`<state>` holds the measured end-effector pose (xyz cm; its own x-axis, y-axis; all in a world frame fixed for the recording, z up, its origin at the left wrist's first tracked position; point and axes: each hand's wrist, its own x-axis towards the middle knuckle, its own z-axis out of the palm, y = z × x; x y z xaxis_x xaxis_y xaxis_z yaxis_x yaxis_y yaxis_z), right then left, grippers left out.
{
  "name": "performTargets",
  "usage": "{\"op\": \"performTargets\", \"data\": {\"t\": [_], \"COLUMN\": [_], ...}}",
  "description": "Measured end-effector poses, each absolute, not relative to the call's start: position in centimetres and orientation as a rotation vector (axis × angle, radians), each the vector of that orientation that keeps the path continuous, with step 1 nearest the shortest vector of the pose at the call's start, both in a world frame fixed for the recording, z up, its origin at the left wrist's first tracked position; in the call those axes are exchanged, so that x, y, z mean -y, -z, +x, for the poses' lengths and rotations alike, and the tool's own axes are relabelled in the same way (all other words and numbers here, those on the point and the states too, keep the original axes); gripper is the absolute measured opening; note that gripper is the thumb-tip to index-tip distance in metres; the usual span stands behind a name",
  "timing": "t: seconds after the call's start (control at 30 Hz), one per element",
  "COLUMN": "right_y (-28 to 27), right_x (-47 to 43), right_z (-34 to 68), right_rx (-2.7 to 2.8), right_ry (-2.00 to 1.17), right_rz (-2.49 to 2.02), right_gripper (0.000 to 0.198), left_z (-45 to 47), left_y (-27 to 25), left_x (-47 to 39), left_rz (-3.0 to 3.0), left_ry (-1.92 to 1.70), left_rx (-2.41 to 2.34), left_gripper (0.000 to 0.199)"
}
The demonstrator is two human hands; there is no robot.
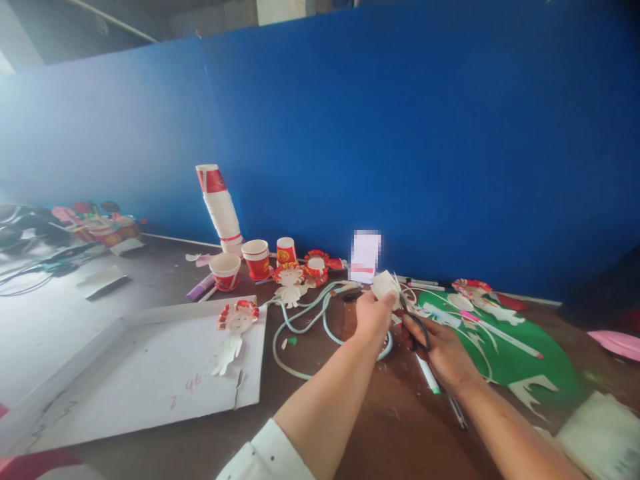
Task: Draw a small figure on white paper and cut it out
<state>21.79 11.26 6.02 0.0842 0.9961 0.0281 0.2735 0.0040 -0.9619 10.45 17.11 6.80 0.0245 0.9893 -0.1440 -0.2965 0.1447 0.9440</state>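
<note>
My left hand (374, 315) grips a small piece of white paper (384, 285) between thumb and fingers. My right hand (443, 350) is wrapped round the black handles of a pair of scissors (423, 333), whose blades point up beside the paper's right edge. Whether the blades touch the paper I cannot tell. Under my right hand lies a white marker with a green end (427, 375). A loop of pale blue cable (327, 320) lies left of my hands. To the right, paper scraps and a pink-capped marker (505, 337) rest on a green sheet (545, 360).
A leaning stack of paper cups (220, 210) and several red-and-white cups (225, 270) stand at the back. Paper figures with red fringes (239, 320) lie on a white cardboard tray (165, 383) and the table. A blue partition (400, 133) closes off the far side.
</note>
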Motion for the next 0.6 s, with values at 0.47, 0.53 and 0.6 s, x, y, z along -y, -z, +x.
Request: {"op": "performTargets", "data": {"t": [0.47, 0.53, 0.6], "right_y": [-5.4, -5.7, -5.8], "right_x": [-11.7, -11.6, -11.6], "right_z": [22.5, 22.4, 22.4], "right_rx": [1.312, 1.332, 1.345], "right_ry": [-1.021, -0.992, -0.968], "right_rz": [-1.404, -1.419, -1.424], "right_gripper": [0.043, 0.047, 0.048], "left_z": [10.3, 10.3, 10.2], "left_y": [-6.7, -6.7, -6.7], "left_x": [-17.4, -17.5, -17.5], "left_rz": [0.909, 0.907, 0.9], "left_ry": [-1.243, -1.24, -1.235], "left_rx": [-1.024, -1.02, -1.02], "left_gripper": [0.017, 0.016, 0.016]}}
